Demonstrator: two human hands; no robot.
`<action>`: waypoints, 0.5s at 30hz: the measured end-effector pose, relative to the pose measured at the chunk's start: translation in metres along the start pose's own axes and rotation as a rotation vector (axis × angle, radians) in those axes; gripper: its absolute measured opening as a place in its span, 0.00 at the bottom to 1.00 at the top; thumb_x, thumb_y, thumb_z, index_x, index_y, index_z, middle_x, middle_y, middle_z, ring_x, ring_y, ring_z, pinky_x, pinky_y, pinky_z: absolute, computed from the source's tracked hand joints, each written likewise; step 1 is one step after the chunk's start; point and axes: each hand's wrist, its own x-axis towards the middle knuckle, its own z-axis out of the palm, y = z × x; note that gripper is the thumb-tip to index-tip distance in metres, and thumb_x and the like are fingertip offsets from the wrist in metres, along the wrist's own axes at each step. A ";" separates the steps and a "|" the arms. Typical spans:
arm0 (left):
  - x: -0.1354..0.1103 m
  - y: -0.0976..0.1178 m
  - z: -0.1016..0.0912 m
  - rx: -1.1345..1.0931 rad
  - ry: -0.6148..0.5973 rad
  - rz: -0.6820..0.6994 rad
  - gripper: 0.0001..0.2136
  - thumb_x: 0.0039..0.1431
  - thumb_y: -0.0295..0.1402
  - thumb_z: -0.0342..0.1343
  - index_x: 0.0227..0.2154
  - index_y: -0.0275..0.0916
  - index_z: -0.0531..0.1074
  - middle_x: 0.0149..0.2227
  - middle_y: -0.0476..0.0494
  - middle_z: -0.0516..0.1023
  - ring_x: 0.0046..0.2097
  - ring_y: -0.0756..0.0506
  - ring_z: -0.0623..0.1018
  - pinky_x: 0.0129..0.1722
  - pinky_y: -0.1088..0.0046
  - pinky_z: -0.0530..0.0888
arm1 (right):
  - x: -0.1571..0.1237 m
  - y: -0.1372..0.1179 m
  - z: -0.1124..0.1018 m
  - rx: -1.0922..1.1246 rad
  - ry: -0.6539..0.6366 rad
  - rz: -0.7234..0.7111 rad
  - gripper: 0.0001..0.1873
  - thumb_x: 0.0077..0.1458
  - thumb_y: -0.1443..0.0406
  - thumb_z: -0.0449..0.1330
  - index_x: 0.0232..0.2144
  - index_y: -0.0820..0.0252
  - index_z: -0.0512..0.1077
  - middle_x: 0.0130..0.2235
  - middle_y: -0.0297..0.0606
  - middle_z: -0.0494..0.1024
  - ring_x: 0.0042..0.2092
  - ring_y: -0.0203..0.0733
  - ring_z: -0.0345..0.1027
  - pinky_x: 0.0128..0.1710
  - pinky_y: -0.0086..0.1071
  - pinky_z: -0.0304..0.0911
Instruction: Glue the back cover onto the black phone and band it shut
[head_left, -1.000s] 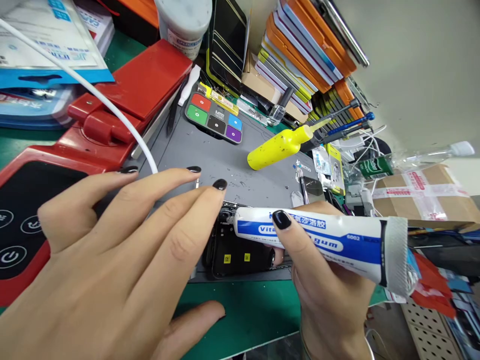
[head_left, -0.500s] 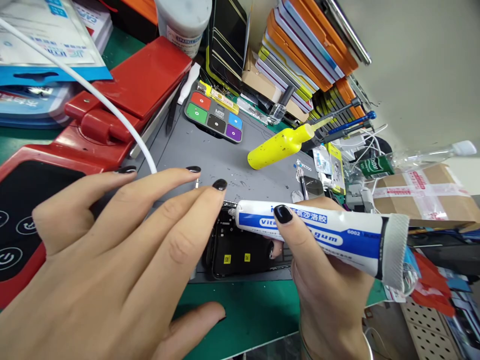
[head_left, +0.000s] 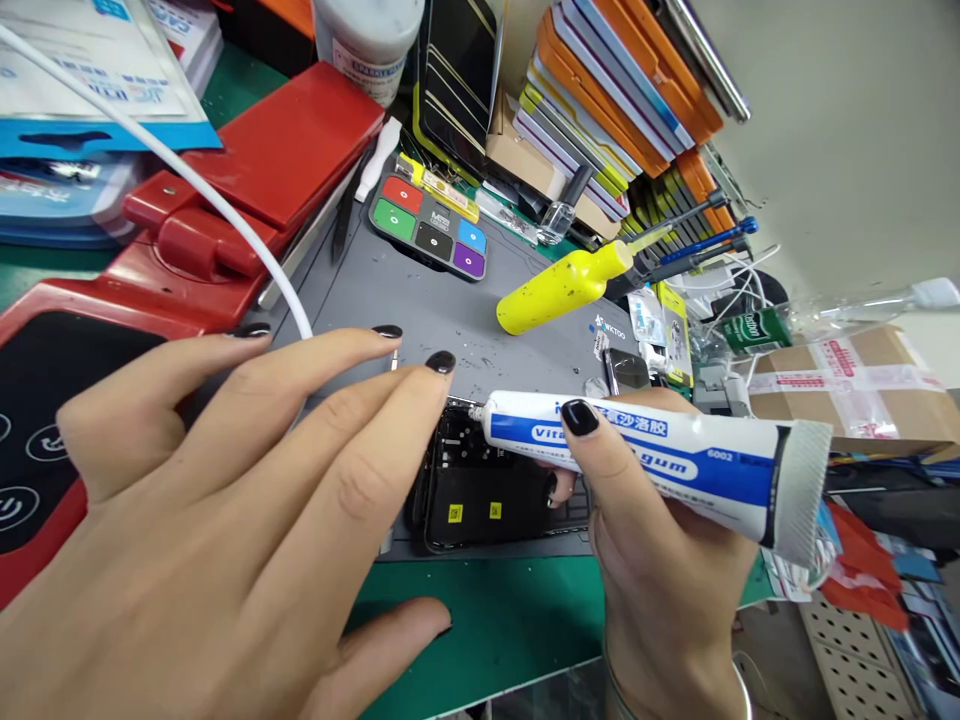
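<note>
My right hand (head_left: 660, 540) is closed round a white and blue glue tube (head_left: 660, 455), thumb on top. The tube lies almost level, its narrow nozzle pointing left over the upper edge of an opened phone (head_left: 480, 515). Whether the tip touches the phone's edge I cannot tell. Black inner parts and two small yellow labels show inside the phone. My left hand (head_left: 247, 510) is spread out at the left, palm down, with its fingertips by the phone's upper left corner; it covers part of that side. Nothing shows between its fingers.
Under the phone lies a grey work mat (head_left: 442, 320) with a yellow bottle (head_left: 562, 290) and a colourful button pad (head_left: 431, 228). A red machine (head_left: 247, 160) and white cable (head_left: 225, 210) are at left. Stacked cases (head_left: 600, 90) and a cardboard box (head_left: 855, 390) stand right.
The glue tube in my right hand has shifted slightly right and up, its nozzle sliding along the phone's upper edge. My left hand has hardly moved.
</note>
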 end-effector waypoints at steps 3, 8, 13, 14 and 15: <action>0.004 0.002 -0.003 0.071 0.002 0.067 0.35 0.59 0.55 0.50 0.63 0.40 0.54 0.66 0.43 0.58 0.67 0.37 0.61 0.70 0.50 0.53 | 0.000 0.002 -0.002 0.001 0.004 0.007 0.08 0.60 0.67 0.63 0.28 0.57 0.70 0.22 0.25 0.70 0.24 0.29 0.67 0.29 0.29 0.67; 0.005 0.002 -0.006 0.091 -0.021 0.047 0.33 0.61 0.53 0.50 0.63 0.41 0.53 0.66 0.43 0.58 0.68 0.38 0.60 0.69 0.51 0.54 | -0.001 0.003 -0.002 0.004 0.017 0.006 0.09 0.60 0.67 0.63 0.27 0.58 0.69 0.22 0.25 0.70 0.25 0.29 0.67 0.30 0.30 0.67; 0.004 -0.001 -0.001 0.020 0.003 0.050 0.38 0.57 0.56 0.53 0.65 0.42 0.52 0.64 0.43 0.61 0.66 0.34 0.62 0.68 0.45 0.56 | -0.001 0.002 -0.002 0.033 0.066 -0.006 0.09 0.59 0.68 0.63 0.27 0.59 0.70 0.22 0.26 0.70 0.25 0.31 0.68 0.32 0.32 0.66; 0.003 -0.002 0.000 -0.025 0.007 0.017 0.38 0.56 0.55 0.54 0.64 0.44 0.54 0.62 0.43 0.63 0.66 0.33 0.63 0.66 0.44 0.58 | -0.001 0.002 -0.003 0.037 0.055 -0.001 0.09 0.59 0.68 0.63 0.27 0.59 0.70 0.22 0.26 0.70 0.25 0.31 0.68 0.32 0.32 0.66; 0.001 -0.004 0.001 -0.082 0.006 -0.040 0.36 0.54 0.53 0.56 0.63 0.46 0.56 0.60 0.44 0.65 0.65 0.31 0.63 0.64 0.43 0.62 | -0.001 0.002 -0.004 0.040 0.043 0.004 0.09 0.60 0.68 0.63 0.27 0.59 0.69 0.22 0.26 0.70 0.25 0.31 0.68 0.32 0.32 0.66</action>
